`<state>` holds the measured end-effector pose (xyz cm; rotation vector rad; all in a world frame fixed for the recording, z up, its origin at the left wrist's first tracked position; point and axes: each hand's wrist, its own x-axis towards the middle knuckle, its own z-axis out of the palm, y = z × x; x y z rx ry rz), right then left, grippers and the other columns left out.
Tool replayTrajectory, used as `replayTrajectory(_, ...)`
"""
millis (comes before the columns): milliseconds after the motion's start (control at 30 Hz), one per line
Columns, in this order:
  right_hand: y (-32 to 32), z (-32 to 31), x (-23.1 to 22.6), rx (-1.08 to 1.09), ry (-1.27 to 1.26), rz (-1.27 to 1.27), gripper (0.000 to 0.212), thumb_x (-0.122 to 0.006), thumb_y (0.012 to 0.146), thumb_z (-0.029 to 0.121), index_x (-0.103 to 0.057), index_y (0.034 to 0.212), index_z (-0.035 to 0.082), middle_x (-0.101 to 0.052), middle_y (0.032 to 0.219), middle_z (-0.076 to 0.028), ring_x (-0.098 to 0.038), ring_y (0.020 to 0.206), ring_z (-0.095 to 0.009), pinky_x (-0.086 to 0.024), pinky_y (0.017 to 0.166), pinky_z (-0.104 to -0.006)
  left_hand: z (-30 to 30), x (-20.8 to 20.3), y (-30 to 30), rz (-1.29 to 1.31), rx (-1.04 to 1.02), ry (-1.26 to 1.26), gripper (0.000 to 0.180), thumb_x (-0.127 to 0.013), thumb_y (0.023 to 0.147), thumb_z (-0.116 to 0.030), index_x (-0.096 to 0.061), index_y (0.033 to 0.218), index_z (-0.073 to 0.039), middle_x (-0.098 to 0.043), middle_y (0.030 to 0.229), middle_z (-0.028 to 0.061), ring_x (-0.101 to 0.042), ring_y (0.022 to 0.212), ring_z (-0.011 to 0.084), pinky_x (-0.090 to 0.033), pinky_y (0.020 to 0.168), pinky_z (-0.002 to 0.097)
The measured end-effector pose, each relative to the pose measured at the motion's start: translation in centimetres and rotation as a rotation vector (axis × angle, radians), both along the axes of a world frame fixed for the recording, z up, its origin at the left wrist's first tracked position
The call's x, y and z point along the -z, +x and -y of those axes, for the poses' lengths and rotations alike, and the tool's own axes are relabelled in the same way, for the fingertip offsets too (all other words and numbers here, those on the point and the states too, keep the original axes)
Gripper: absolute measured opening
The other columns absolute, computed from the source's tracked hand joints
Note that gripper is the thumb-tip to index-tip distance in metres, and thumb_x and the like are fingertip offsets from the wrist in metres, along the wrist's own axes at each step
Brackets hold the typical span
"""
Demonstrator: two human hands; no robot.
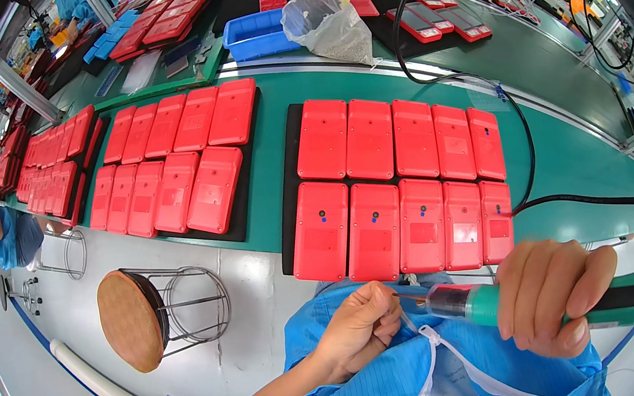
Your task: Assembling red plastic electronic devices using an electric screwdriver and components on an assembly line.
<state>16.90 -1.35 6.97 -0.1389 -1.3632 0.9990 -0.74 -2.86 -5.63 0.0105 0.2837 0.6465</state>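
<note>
The green tabletop (272, 135) is laid with black mats (289, 210); the nearest is set along the near edge, to the right of another that is likewise covered. On it ten red cases (322, 234) are ranged in two rows of five, rounded at the corners, with a dark round spot and blue marks on several. They would probably be found light, stiff and rather slick, best gripped by their long sides.

The driver (481, 306) is held off the tabletop, just in front of its near edge. It would likely be felt as moderately heavy and rigid, so a full wrap of the thick body seems the surest hold; the thin bit (413, 296) would be better steadied than squeezed. The green body is inset with black and is ended by a clear, reddish nose (448, 301).

The driver's middle is wrapped by the right hand (551, 296). The left hand (361, 329) is narrowed to a pinch at the tip of the bit; whether anything small is held there cannot be told.
</note>
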Motion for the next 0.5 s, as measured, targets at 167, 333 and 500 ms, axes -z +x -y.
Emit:
replayTrajectory(167, -0.1, -0.1, 0.3, 0.042, -0.013, 0.012, 0.022, -0.059, 0.083, 0.016, -0.039, 0.083, 0.009, -0.052, 0.051, -0.001, -0.052, 0.038, -0.009, -0.045, 0.037, -0.0203, -0.5, -1.9, 0.2, -0.173, -0.023, -0.141, 0.022, -0.054, 0.085, -0.028, -0.056, 0.087, -0.006, -0.054, 0.074, 0.0030, -0.045, 0.061, 0.0094, -0.038, 0.053, 0.0169)
replayTrajectory(333, 0.2, -0.1, 0.3, 0.030, 0.014, 0.027, 0.021, -0.060, 0.083, 0.015, -0.040, 0.084, 0.008, -0.053, 0.053, -0.001, -0.052, 0.039, -0.009, -0.045, 0.037, -0.0206, -0.4, -1.6, 0.2, -0.194, -0.017, -0.135, 0.024, -0.051, 0.086, -0.030, -0.056, 0.088, -0.006, -0.054, 0.075, 0.0030, -0.047, 0.065, 0.0096, -0.037, 0.053, 0.0166)
replayTrajectory(500, 0.1, -0.2, 0.4, 0.019, 0.023, 0.054, 0.020, -0.060, 0.083, 0.014, -0.040, 0.084, 0.008, -0.054, 0.054, -0.001, -0.053, 0.040, -0.010, -0.046, 0.038, -0.0215, -0.5, -1.8, 0.1, -0.239, 0.026, -0.143, 0.028, -0.049, 0.087, -0.032, -0.054, 0.087, -0.005, -0.052, 0.072, 0.0030, -0.047, 0.064, 0.0093, -0.037, 0.052, 0.0167)
